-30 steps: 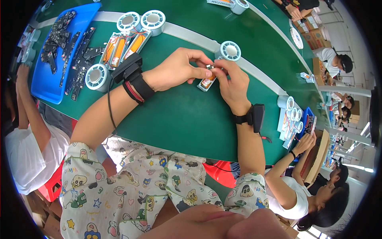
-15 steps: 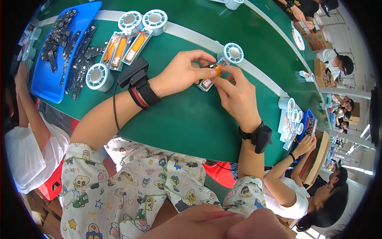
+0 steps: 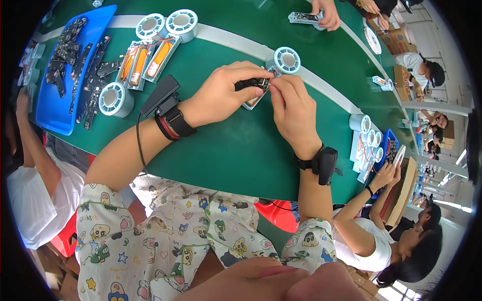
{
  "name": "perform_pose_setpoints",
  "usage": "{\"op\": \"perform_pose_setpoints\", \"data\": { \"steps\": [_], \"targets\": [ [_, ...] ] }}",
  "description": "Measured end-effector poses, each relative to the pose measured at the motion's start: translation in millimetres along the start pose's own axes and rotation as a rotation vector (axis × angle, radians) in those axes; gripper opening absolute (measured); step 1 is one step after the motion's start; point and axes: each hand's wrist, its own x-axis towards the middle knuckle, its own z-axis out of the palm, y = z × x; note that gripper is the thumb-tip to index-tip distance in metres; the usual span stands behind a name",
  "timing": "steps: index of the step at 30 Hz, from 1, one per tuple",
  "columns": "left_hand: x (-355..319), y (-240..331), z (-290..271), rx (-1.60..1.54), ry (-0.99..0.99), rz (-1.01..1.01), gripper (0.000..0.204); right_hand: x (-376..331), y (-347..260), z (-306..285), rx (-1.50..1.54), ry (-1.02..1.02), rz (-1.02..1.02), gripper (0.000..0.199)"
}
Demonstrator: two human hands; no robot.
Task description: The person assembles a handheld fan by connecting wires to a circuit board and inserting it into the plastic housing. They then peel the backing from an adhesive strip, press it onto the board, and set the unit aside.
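My left hand (image 3: 218,95) is closed on a black circuit board (image 3: 255,83), thumb below it and fingers above. The board hovers over a light-blue open housing (image 3: 252,103) whose round fan head (image 3: 287,60) rests on the table beyond my fingers. At the board's right end, my right hand (image 3: 296,113) is closed in a pinch, thumb against forefinger. Thin wires show near those fingertips, but what they grip is too small to make out. My hands cover much of the housing.
On the left stands a blue tray (image 3: 55,113) of black circuit boards, with more boards (image 3: 93,103) beside it. Near it lie housings with orange batteries (image 3: 159,59) and a round fan head (image 3: 115,99). Co-workers sit at both sides; another person's hand (image 3: 329,14) holds a unit across the table.
The black board now lies across the housing opening, where the orange battery showed before. My right hand's fingers have drawn together at its end. Another person's hand with a unit has appeared at the top.
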Motion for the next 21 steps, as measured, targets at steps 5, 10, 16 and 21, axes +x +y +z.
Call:
{"op": "perform_pose_setpoints", "data": {
  "steps": [5, 10, 16, 21],
  "targets": [
    [1, 4, 0, 0.014, 0.008, 0.011, 0.036, 1, 2, 1, 0.025, 0.002, -0.029, 0.010],
    [0, 1, 3, 0.003, 0.061, 0.043, 0.036, -4, 6, 8, 0.293, -0.003, 0.160, 0.008],
    [-3, -1, 6, 0.343, 0.148, 0.229, 0.032, -4, -4, 5, 0.587, -0.060, 0.401, 0.009],
    [-12, 6, 10, 0.439, 0.161, 0.198, 0.034, -7, -1, 10, 0.604, -0.067, 0.414, 0.013]
  ]
}}
